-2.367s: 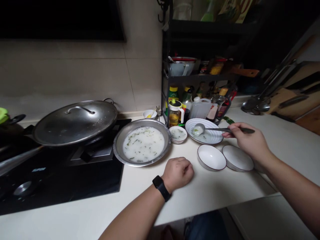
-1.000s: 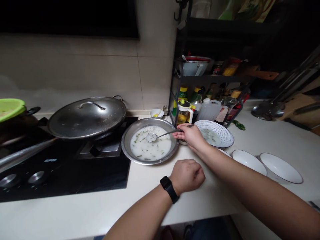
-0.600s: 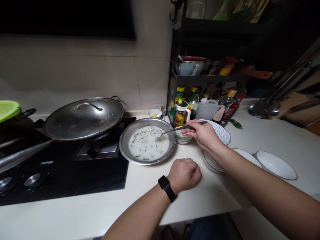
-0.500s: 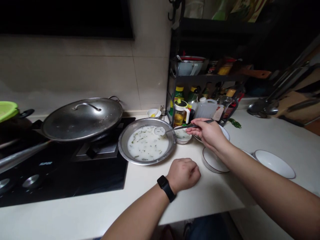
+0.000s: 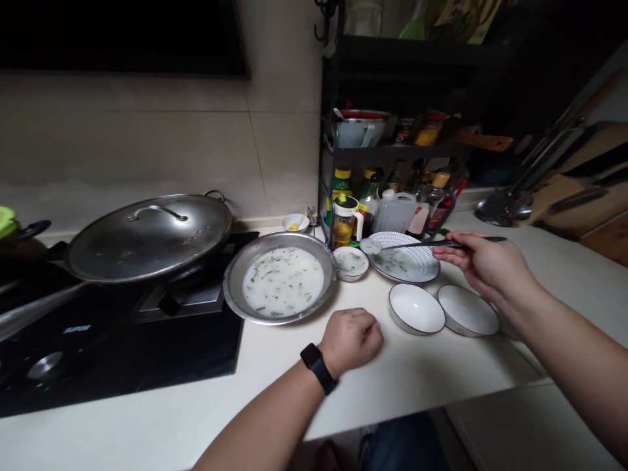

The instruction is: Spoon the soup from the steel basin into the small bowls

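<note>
My right hand [image 5: 490,261] grips the dark handle of a ladle [image 5: 417,244], its fingers closed round it. The ladle's head hangs at the left edge of a patterned shallow bowl [image 5: 428,264], above the gap beside a small bowl [image 5: 353,277]. Both bowls hold whitish soup with green bits. To their left stands a wide metal basin [image 5: 230,289] of milky soup with chopped greens. My left hand [image 5: 351,339], below a black watch, rests as a fist on the counter in front of the basin; nothing shows in it. Two white bowls, one nearer [image 5: 417,309] and one further right [image 5: 468,311], sit below the patterned bowl.
A lidded wok [image 5: 152,242] sits on the black stove [image 5: 161,360] at left. Behind the bowls, a dark rack [image 5: 402,152] holds bottles and an oil jug [image 5: 345,219]. A small dish [image 5: 295,223] with something yellow is by the wall. Knives and ladles stand far right.
My right hand has carried the ladle right, from over the basin's right rim to the patterned bowl's left edge. My left fist stays on the counter. The view has shifted slightly right.
</note>
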Available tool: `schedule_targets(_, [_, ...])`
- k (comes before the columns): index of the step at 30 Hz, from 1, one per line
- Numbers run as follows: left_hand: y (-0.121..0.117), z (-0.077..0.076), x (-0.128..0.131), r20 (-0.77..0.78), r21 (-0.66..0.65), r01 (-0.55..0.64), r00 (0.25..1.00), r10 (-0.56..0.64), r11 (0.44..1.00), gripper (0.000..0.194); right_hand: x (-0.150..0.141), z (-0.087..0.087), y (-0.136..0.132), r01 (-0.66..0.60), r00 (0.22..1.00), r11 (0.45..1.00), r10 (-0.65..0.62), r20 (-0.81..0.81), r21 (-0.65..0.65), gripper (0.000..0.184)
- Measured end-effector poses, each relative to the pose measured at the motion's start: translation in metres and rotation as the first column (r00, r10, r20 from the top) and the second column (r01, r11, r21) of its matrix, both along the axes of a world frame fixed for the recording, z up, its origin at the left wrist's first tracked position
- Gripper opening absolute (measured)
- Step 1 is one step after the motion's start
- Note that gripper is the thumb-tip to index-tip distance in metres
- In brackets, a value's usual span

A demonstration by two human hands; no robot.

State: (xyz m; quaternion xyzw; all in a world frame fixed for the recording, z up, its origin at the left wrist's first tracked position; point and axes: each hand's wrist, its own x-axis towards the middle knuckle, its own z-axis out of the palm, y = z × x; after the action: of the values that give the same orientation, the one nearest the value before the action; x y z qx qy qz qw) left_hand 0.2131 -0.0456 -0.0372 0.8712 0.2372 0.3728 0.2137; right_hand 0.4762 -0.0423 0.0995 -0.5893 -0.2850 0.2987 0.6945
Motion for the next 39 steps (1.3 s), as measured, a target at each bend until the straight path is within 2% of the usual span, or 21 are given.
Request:
schedule_targets(3, [0.000,0.000,0.000,0.016,-0.004,0.005,1.000,-0.005,1.000,0.024,0.009,-0.005,-0.008,0.044,0.996,0.998,-0.041,0.080,-0.037,0.012])
schedule_targets(6, [0.000,0.001,0.000,0.028,-0.019,0.006,1.000,-0.006,1.000,0.025,0.006,-0.009,-0.017,0.066,0.976,0.990,-0.038,0.215,-0.126,0.008])
schedule_targets(8, [0.000,0.001,0.000,0.029,-0.030,0.007,1.000,-0.006,1.000,0.025,0.004,-0.013,-0.024,0.061,0.930,0.985,0.004,0.366,-0.164,0.011])
schedule_targets(9, [0.000,0.001,-0.001,0.029,-0.034,0.006,1.000,-0.005,0.999,0.025,0.003,-0.015,-0.028,0.047,0.881,0.986,0.034,0.471,-0.158,0.014])
schedule_targets(10, [0.000,0.001,-0.001,0.030,-0.037,0.005,1.000,-0.004,0.999,0.025,0.004,-0.018,-0.031,0.016,0.798,0.990,0.070,0.598,-0.137,0.016])
schedule_targets(11, [0.000,0.001,-0.001,0.032,-0.039,0.003,0.999,-0.002,0.999,0.025,0.006,-0.021,-0.034,-0.037,0.671,0.993,0.109,0.734,-0.114,0.017])
schedule_targets(13, [0.000,0.001,0.000,0.036,-0.039,-0.002,0.999,0.004,0.999,0.026,0.010,-0.026,-0.040,-0.184,0.295,0.977,0.160,0.942,-0.108,0.014])
schedule_targets(15, [0.000,0.001,0.000,0.039,-0.036,-0.003,0.999,0.005,0.999,0.026,0.013,-0.029,-0.043,-0.307,-0.081,0.940,0.129,0.988,-0.148,0.013])
schedule_targets(16, [0.000,0.000,0.000,0.040,-0.033,-0.003,0.999,0.004,0.999,0.025,0.012,-0.029,-0.045,-0.343,-0.204,0.926,0.088,0.975,-0.155,0.013])
schedule_targets(17, [0.000,0.000,0.000,0.041,-0.030,-0.002,0.999,0.003,1.000,0.025,0.010,-0.028,-0.045,-0.370,-0.274,0.919,0.033,0.961,-0.137,0.015])
schedule_targets(18, [0.000,0.000,0.000,0.041,-0.026,-0.001,0.999,0.002,1.000,0.025,0.005,-0.026,-0.045,-0.393,-0.298,0.914,-0.023,0.954,-0.100,0.017])
schedule_targets(19, [0.000,0.000,0.001,0.041,-0.023,-0.001,0.999,0.002,1.000,0.024,-0.003,-0.023,-0.045,-0.418,-0.283,0.906,-0.065,0.957,-0.062,0.018])
schedule_targets(20, [0.000,0.000,0.001,0.040,-0.021,-0.001,0.999,0.002,1.000,0.024,-0.013,-0.020,-0.043,-0.446,-0.237,0.895,-0.092,0.967,-0.024,0.020])
schedule_targets(23, [0.000,0.001,0.001,0.024,-0.015,-0.003,1.000,0.004,1.000,0.025,-0.052,-0.010,-0.034,-0.528,-0.009,0.847,-0.082,0.997,0.065,0.021])
schedule_targets(25, [0.000,0.002,0.000,0.012,-0.009,-0.010,1.000,0.010,1.000,0.025,-0.080,-0.009,-0.022,-0.575,0.101,0.814,-0.034,0.994,0.086,0.018])
schedule_targets(28, [0.000,0.002,0.000,0.006,0.007,-0.021,1.000,0.021,1.000,0.024,-0.113,-0.018,0.001,-0.624,0.184,0.780,0.082,0.980,0.052,0.014])
schedule_targets(32, [0.000,0.002,0.000,0.017,0.026,-0.024,1.000,0.023,0.999,0.023,-0.137,-0.040,0.029,-0.594,0.302,0.804,0.238,0.923,-0.013,0.014])
schedule_targets(35, [0.000,0.000,0.002,0.028,0.035,-0.016,0.999,0.015,0.999,0.023,-0.149,-0.053,0.041,-0.564,0.495,0.822,0.412,0.765,-0.077,0.014])
schedule_targets(37, [0.000,0.000,0.002,0.031,0.038,-0.009,0.999,0.008,0.999,0.023,-0.157,-0.056,0.046,-0.546,0.650,0.831,0.501,0.571,-0.108,0.013])
schedule_targets(39, [0.000,0.000,0.002,0.029,0.043,-0.007,1.000,0.005,0.999,0.023,-0.164,-0.056,0.051,-0.516,0.782,0.847,0.526,0.335,-0.126,0.013])
